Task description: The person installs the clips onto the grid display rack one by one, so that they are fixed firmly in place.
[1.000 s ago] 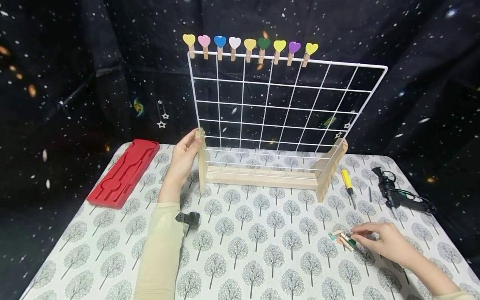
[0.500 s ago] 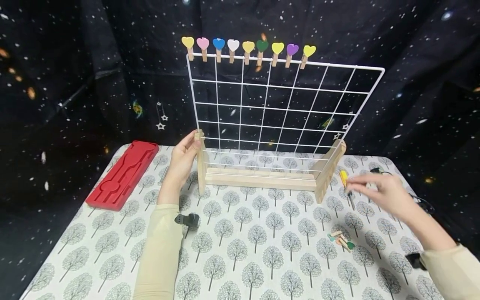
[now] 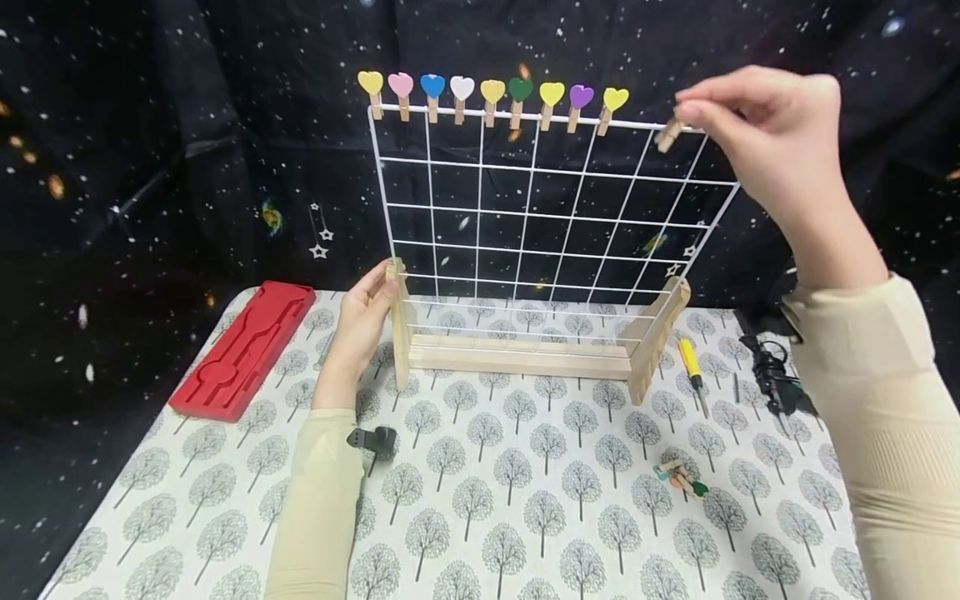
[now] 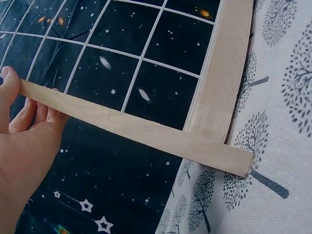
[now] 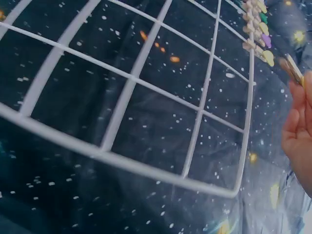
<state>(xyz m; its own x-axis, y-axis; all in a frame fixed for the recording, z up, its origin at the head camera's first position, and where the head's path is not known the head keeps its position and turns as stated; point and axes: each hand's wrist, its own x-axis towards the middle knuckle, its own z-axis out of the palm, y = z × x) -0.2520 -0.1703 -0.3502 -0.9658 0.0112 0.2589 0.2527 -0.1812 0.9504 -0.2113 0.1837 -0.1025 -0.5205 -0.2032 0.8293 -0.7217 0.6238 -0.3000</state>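
Note:
A white wire grid [image 3: 525, 168] leans back in a wooden stand [image 3: 517, 358]. Along the left of its top bar is a row of several wooden clothespins with coloured hearts, a purple-heart clothespin [image 3: 581, 98] among them. My left hand [image 3: 363, 317] grips the top of the stand's left upright, thumb on one side and fingers on the other in the left wrist view. My right hand [image 3: 772, 133] pinches a clothespin [image 3: 668, 136] between thumb and fingers, close to the top bar, right of the row. Its heart end is hidden by the fingers.
Loose clothespins [image 3: 681, 478] lie on the tree-print tablecloth [image 3: 480, 533] at front right. Behind them are a yellow screwdriver [image 3: 690, 362] and a black tool with a cord [image 3: 772, 375]. A red tray [image 3: 243, 350] lies on the left.
My right hand has risen from the loose clothespins on the table to the grid's top bar, bringing one clothespin with it. My left hand has stayed on the upright.

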